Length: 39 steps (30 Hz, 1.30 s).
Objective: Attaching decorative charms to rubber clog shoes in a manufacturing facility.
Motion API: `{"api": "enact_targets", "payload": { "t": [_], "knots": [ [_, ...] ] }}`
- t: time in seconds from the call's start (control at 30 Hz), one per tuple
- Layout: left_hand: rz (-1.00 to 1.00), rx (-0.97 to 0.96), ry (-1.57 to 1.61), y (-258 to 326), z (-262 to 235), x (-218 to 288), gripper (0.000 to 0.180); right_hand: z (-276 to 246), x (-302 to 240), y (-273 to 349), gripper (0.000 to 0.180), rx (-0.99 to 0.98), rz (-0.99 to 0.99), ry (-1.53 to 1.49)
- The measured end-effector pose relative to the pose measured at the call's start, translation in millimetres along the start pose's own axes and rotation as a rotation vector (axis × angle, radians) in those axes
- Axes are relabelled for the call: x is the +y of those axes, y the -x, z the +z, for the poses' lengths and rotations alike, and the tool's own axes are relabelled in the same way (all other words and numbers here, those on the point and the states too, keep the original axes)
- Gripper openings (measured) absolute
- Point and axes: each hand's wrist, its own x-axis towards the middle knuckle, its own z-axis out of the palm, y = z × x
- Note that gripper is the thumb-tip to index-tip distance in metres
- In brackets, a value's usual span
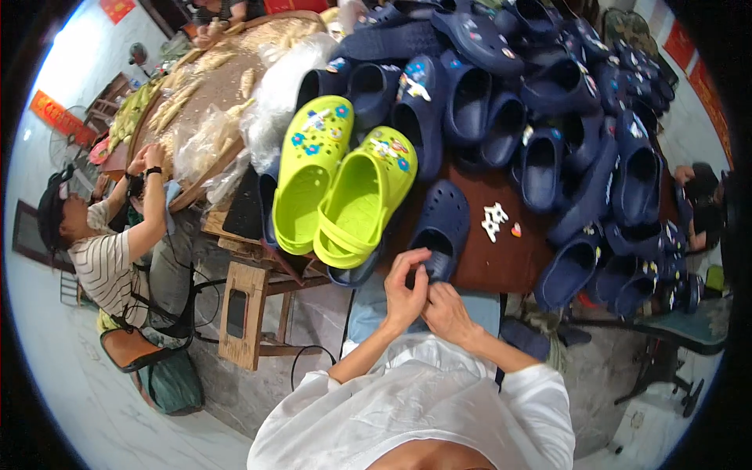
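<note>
Now | L hand [406,296] + R hand [450,312] at 1 navy clog [445,210] | grip: can't tell, both | 2 lime clogs [345,186] adj.

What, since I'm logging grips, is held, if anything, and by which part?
Cannot tell: left hand and right hand meet at the heel of a plain navy clog, hiding any hold.

Clog pair [352,188] left of single clog [441,215] — charms [491,227] right, on table [501,262] — clog heap [548,92] behind.
</note>
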Motion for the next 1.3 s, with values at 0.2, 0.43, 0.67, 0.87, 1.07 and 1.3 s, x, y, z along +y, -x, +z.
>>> {"api": "enact_targets", "payload": {
  "t": [0.2, 0.43, 0.67, 0.87, 1.07, 1.3],
  "knots": [
    [-0.202, -0.018, 0.19, -8.2, 9.8, -16.6, 0.028, -12.6, 11.0, -14.5, 0.023, 0.037, 0.024, -0.047],
    [-0.481, -0.114, 0.411, -17.6, 17.0, -22.3, 0.035, -64.9, 69.1, 9.4, 0.018, 0.363, 0.557, 0.11],
    [-0.76, -0.018, 0.931, -35.3, 33.3, -36.5, 0.03, -67.0, 147.3, 22.0, 0.022, 0.414, 0.662, 0.37],
    [-0.771, -0.021, 0.912, -61.3, 44.8, -26.2, 0.028, -62.3, 161.4, 21.1, 0.025, 0.336, 0.714, 0.367],
    [-0.875, 0.077, 1.062, -82.2, 54.9, -33.6, 0.042, -66.5, 164.5, 13.4, 0.018, 0.411, 0.799, 0.092],
    [-0.88, 0.115, 1.272, -88.5, 58.0, -42.1, 0.047, -53.9, 159.9, -22.8, 0.015, 0.433, 0.803, -0.518]
  ]
}}
